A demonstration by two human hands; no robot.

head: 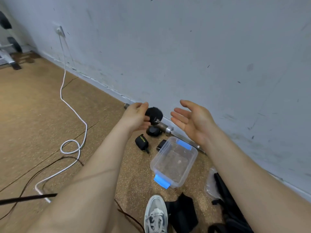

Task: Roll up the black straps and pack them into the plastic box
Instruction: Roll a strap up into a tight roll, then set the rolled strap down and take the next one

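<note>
My left hand holds a rolled black strap by its fingertips, raised in front of the wall. My right hand is open just to the right of the roll, palm turned toward it, touching nothing. Below the hands, a clear plastic box with blue latches stands open on the floor; nothing black shows inside it. Two more rolled black straps lie on the floor left of the box: one with green lettering and one under my left hand. Loose black straps lie near my shoe.
A metal barbell bar lies along the foot of the grey wall behind the box. A white cable and a thin dark cable snake over the cork floor on the left. My shoe is at the bottom. More black gear and a plastic bag lie at bottom right.
</note>
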